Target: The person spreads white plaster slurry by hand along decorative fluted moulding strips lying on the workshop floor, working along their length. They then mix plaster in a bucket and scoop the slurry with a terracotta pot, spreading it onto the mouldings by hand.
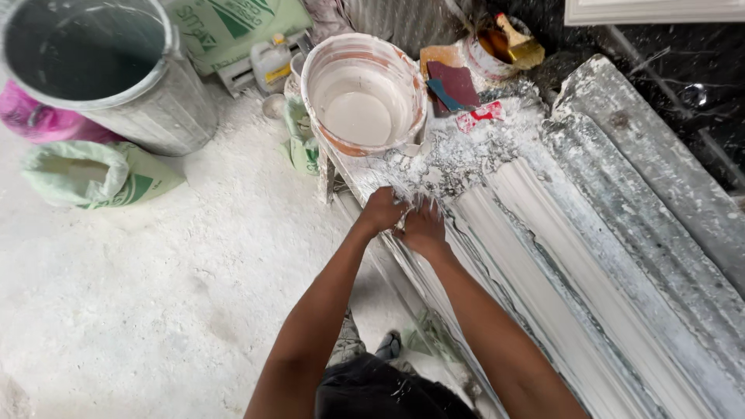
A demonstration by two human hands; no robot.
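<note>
Both hands down together on the long grooved white moulding (pixel 543 256), left hand (pixel 382 209) and right hand (pixel 423 229) touching, fingers buried in a tuft of whitish fibre (pixel 403 190) at the moulding's far left end. Whether each grip is wide or narrow, I cannot tell; the fingertips are hidden. Just beyond, a plaster-smeared bucket (pixel 365 93) holds white liquid. Far left, a grey drum (pixel 101 70), its top cut off by the frame. A green sack (pixel 97 174) slumps on the powdery floor (pixel 155 295).
</note>
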